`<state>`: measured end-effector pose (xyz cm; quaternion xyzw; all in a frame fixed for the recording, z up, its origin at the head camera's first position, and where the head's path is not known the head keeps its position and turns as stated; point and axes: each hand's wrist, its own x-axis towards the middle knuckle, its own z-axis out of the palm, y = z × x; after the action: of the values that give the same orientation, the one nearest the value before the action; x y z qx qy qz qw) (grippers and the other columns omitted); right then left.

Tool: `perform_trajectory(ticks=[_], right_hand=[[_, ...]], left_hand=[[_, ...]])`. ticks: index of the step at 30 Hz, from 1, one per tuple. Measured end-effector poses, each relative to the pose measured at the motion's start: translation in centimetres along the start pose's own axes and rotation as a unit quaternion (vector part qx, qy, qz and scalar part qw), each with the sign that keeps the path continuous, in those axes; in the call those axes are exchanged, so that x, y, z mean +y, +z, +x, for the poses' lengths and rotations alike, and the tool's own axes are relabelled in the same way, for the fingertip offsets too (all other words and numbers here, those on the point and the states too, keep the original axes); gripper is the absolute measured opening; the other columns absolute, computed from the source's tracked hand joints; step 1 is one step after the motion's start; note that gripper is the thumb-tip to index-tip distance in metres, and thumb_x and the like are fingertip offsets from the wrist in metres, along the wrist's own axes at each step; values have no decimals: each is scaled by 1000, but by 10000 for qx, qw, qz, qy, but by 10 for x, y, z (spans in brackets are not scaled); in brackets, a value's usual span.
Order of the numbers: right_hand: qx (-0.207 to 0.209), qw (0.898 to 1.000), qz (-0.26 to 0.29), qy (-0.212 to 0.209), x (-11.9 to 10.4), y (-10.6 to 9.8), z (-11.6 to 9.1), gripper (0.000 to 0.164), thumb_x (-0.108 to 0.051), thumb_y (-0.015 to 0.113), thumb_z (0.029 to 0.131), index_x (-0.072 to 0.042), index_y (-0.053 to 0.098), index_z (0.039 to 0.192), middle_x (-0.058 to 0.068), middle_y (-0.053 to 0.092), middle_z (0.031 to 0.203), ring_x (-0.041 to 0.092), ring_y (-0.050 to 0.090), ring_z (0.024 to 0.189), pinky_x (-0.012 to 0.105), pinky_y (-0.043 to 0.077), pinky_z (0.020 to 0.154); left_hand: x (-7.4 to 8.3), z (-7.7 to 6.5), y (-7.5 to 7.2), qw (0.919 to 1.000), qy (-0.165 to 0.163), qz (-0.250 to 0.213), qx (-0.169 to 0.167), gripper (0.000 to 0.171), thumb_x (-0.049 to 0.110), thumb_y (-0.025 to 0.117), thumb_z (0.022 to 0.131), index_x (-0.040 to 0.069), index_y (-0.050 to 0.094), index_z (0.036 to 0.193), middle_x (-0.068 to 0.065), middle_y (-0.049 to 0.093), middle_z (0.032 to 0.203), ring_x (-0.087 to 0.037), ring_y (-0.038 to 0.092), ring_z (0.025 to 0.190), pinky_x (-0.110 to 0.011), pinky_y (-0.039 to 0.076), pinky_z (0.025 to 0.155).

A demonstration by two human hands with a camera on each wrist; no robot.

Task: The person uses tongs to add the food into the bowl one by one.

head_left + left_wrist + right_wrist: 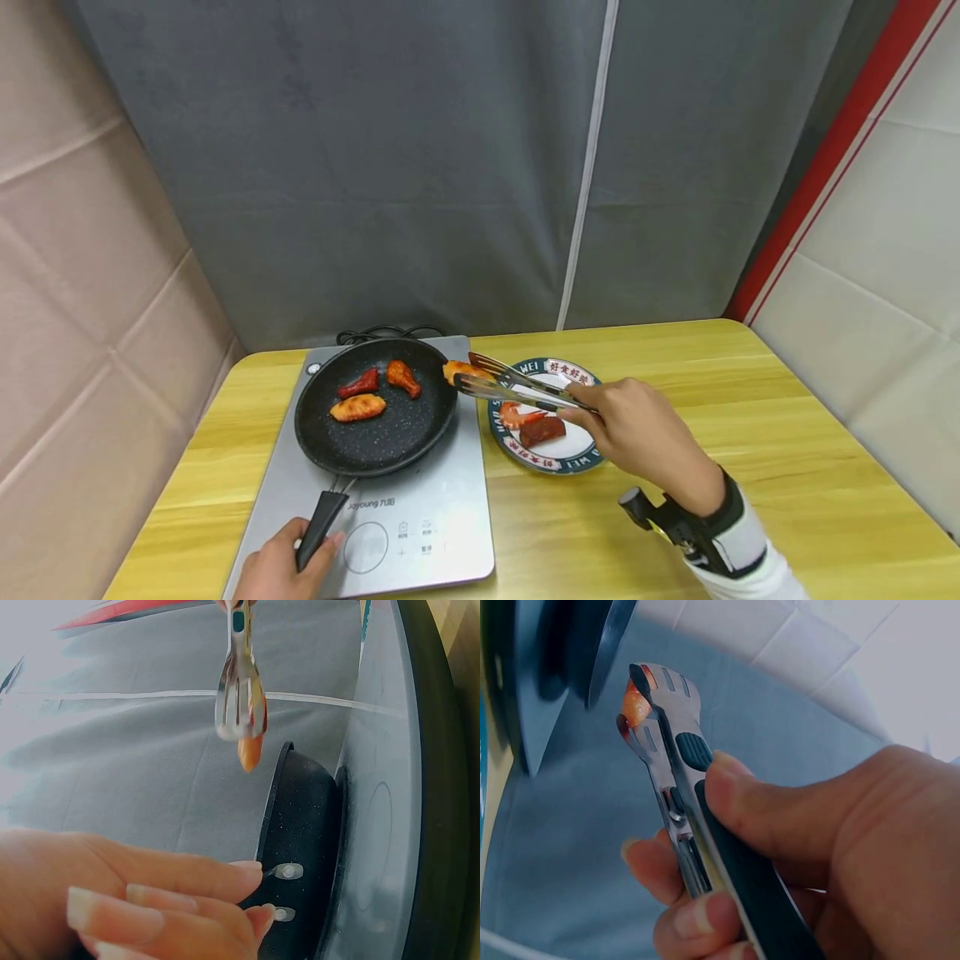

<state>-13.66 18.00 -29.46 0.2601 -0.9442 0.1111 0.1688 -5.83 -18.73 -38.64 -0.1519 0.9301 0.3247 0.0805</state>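
My left hand grips the black handle of a speckled frying pan. In the pan lie an orange chicken wing, a small drumstick and a dark red piece of unclear kind. My right hand holds metal food tongs with dark green grips. Between the tong heads is another orange piece, resembling a chicken wing, above the gap between pan and plate. Below the tongs, a patterned plate bears a shrimp and a reddish-brown meat piece.
The pan stands on a silver induction cooker at the left of the wooden table. A black cord lies behind the cooker. A grey curtain closes off the back, with pale panels at both sides.
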Motion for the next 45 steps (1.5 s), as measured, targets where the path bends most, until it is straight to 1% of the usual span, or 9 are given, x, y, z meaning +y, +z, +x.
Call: perform_trajectory(ticks=[3, 7, 11, 14, 21, 25, 28, 39, 45], right_hand=[[-79, 9999, -9, -134, -8, 6, 8, 17, -31, 64, 86, -15, 66, 90, -11, 38, 53, 5, 32, 45, 22, 27, 42], [-141, 9993, -104, -330, -16, 13, 18, 16, -34, 64, 85, -18, 64, 84, -11, 37, 52, 6, 34, 46, 22, 27, 41], [-132, 9982, -158, -558, -24, 19, 27, 17, -35, 65, 84, -18, 65, 82, -13, 42, 53, 6, 37, 47, 22, 30, 42], [-235, 9974, -130, -662, -32, 23, 35, 15, -33, 64, 85, -18, 64, 80, -14, 43, 51, 5, 39, 47, 22, 33, 43], [-729, 9965, 27, -397, -49, 28, 51, 18, -30, 63, 87, -17, 63, 75, -9, 44, 51, 5, 39, 43, 21, 33, 40], [-887, 9951, -70, -437, -55, 30, 58, 20, -30, 62, 87, -18, 62, 72, -8, 45, 53, 7, 41, 45, 22, 34, 40], [-953, 9943, -153, -455, -59, 31, 61, 19, -30, 62, 87, -18, 63, 72, -8, 46, 54, 8, 42, 46, 23, 35, 41], [-1164, 9923, -378, -197, -67, 31, 69, 20, -34, 65, 83, -17, 66, 72, -4, 47, 55, 14, 43, 48, 27, 34, 39], [-1029, 9924, -589, -344, -68, 30, 74, 21, -34, 67, 82, -19, 63, 67, -4, 47, 56, 15, 44, 48, 30, 35, 39]], left_hand=[[-2, 1, 0, 10000, 51, 20, 36, 32, 28, 65, 83, -2, 53, 86, 0, 41, 53, -14, 39, 47, -27, 31, 46], [-3, 1, 0, 9999, 118, 37, 66, 31, 28, 65, 82, -1, 53, 85, 0, 40, 52, -14, 38, 46, -27, 30, 46], [-2, 0, -1, 9998, 154, 50, 104, 30, 27, 65, 82, -1, 53, 84, 0, 40, 52, -14, 38, 46, -26, 30, 45], [0, 0, -2, 9997, 197, 62, 121, 30, 27, 65, 82, 0, 52, 83, 1, 39, 52, -14, 37, 46, -27, 30, 46], [1, -1, -1, 9997, 221, 33, 111, 30, 27, 65, 83, 0, 52, 81, 1, 39, 52, -14, 37, 46, -27, 30, 46], [0, 0, -1, 9999, 121, 10, 52, 30, 27, 64, 83, 0, 52, 83, 1, 40, 52, -13, 37, 46, -26, 30, 45], [-1, 0, 0, 10000, 76, -16, 46, 31, 28, 65, 83, 0, 52, 83, 1, 40, 52, -13, 37, 45, -26, 30, 45], [0, 0, 0, 10000, 44, -37, 40, 32, 28, 65, 83, -1, 52, 83, 1, 40, 52, -13, 36, 45, -26, 30, 44], [-2, 1, 0, 10000, 49, -46, 51, 31, 29, 64, 83, 0, 52, 83, 1, 40, 51, -13, 36, 45, -26, 30, 45]])
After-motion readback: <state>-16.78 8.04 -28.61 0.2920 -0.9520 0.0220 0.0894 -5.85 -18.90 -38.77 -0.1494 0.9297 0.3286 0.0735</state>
